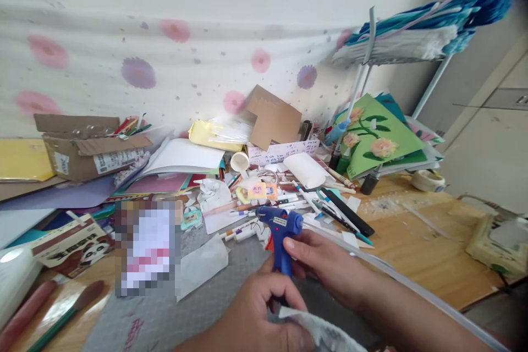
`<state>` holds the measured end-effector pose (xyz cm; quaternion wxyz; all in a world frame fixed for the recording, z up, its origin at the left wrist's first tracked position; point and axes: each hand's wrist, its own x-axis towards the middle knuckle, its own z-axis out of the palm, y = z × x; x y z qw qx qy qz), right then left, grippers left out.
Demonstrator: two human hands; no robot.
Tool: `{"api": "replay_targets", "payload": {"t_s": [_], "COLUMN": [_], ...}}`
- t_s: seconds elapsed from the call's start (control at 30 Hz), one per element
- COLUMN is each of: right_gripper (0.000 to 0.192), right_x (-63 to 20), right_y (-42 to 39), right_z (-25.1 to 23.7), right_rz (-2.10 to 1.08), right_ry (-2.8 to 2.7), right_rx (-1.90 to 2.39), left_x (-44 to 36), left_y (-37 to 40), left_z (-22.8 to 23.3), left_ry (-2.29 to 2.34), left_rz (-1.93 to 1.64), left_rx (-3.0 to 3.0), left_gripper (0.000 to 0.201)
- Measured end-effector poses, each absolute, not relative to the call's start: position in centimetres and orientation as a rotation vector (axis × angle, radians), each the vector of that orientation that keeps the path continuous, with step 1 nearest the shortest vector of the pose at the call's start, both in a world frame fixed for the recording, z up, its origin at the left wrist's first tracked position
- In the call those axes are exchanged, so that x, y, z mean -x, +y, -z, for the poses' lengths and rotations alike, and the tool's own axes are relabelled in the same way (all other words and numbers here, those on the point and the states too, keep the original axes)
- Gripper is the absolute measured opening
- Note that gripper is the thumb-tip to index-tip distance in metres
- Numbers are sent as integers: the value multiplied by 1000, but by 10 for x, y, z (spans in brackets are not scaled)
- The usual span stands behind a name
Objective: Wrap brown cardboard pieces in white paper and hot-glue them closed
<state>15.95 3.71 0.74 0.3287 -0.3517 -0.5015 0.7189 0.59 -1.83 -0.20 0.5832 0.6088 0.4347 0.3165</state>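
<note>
The right hand (325, 264) holds the blue glue gun (280, 231) by its body, fingers closed around it, with the tip pointing left over the messy surface (416, 253). The left hand (256, 313) is curled shut on a crumpled white paper (322, 330), just below the glue gun. This looks like the gluing step; next the tip needs to meet the paper with a slow squeeze

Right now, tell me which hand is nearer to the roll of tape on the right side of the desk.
Right. The right hand holds the blue glue gun mid-desk, on the side toward the tape roll far off to its upper right. The left hand sits lower and farther left.
</note>
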Motion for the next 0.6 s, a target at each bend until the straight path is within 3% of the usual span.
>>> {"api": "replay_targets", "payload": {"t_s": [0.23,0.47,0.6], "right_gripper": [27,17,18], "right_x": [-155,-183,-203], "right_y": [35,54,57], "right_z": [-9,-21,-24], "right_rz": [-1887,-1673,-1632], "right_ry": [-1174,-1064,-1102], "right_rx": [978,1040,1082], "left_x": [-5,-4,1], "left_y": [-16,-2,12], "left_z": [1,-6,-8], "left_ry": [824,757,940], "left_rz": [-749,-1126,-1353], "left_rx": [-1057,-577,-471], "left_gripper": [35,14,26]}}
